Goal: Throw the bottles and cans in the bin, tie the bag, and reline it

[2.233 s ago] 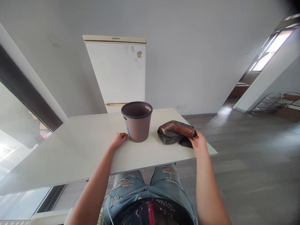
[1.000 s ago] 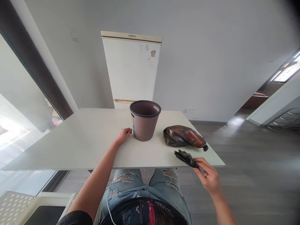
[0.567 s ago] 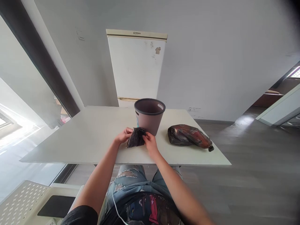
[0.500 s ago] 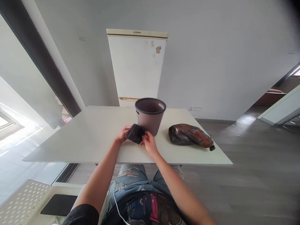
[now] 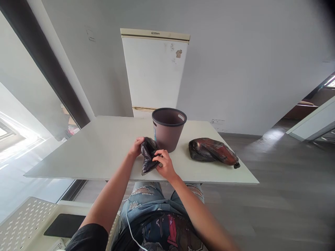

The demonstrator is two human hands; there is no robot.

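A crumpled black plastic bag point(image 5: 148, 155) is held between my two hands over the white table. My left hand point(image 5: 137, 146) pinches its upper left edge. Fingers of my right hand point(image 5: 164, 164) are closed on its right side, and one corner of the bag hangs down toward the table's front edge. Just behind the bag stands an upright mauve trash bin point(image 5: 170, 136) with a dark rim and handle holes. To the right lies a dark, see-through plastic bag point(image 5: 213, 152), knotted at its right end, with something long and reddish-brown inside.
The white table point(image 5: 86, 150) stretches out to my left. Beyond it stands a white refrigerator point(image 5: 154, 73) against the grey wall. A cream perforated rack or seat point(image 5: 28, 219) with a dark flat pad point(image 5: 66, 225) is at lower left. A white cord point(image 5: 128, 223) crosses my lap.
The black bag has gone from a compact bundle to a looser, longer shape, with a corner hanging lower. My right hand has moved slightly down and turned over it.
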